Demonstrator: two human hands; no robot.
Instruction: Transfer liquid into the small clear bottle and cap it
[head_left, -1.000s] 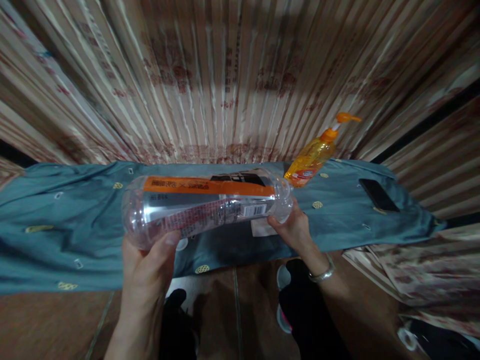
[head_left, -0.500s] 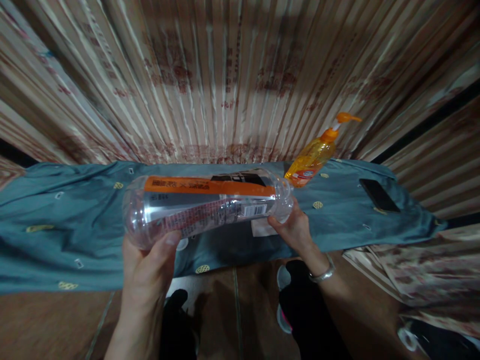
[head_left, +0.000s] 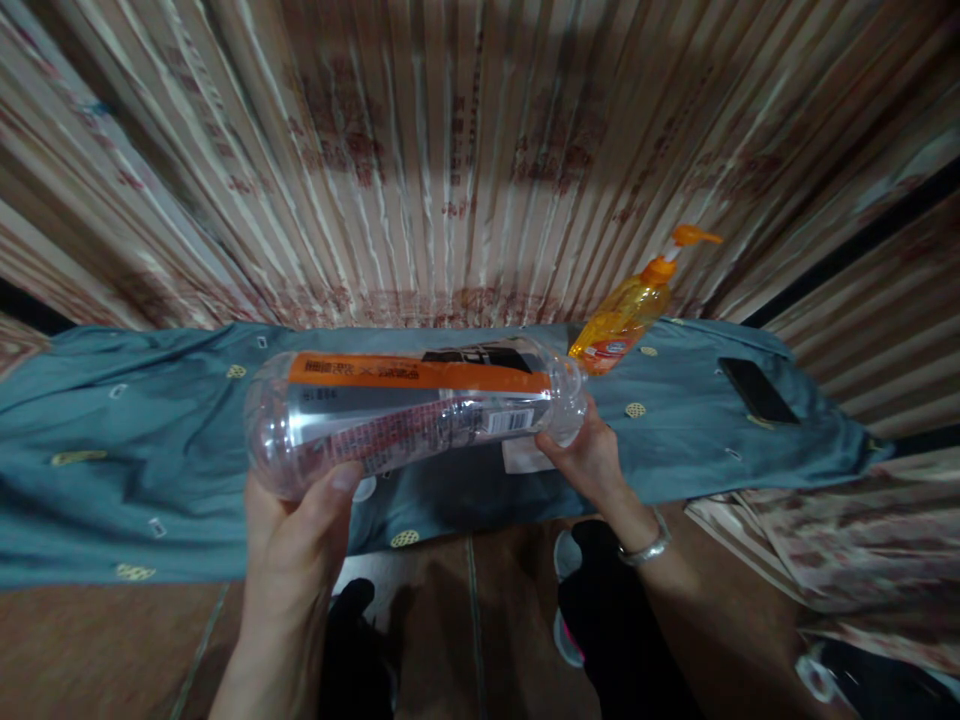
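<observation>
A large clear plastic bottle (head_left: 420, 410) lies sideways between my hands, above the cloth. Its label is orange, silver and black, with a barcode towards the right end. My left hand (head_left: 300, 520) grips the wide end from below, thumb along the near side. At the narrower right end, my right hand (head_left: 589, 450) is closed round the bottle, its fingers partly hidden behind it. A pump bottle (head_left: 622, 318) of yellow liquid with an orange pump stands just behind that end. Part of a white piece (head_left: 525, 457) shows under the bottle.
Teal patterned cloth (head_left: 150, 450) covers the long narrow surface. A black phone (head_left: 757, 390) lies on its right part. Behind hangs a pleated curtain (head_left: 420, 180) with dark bars at both sides. My legs and shoes are below, on a brown floor (head_left: 435, 620).
</observation>
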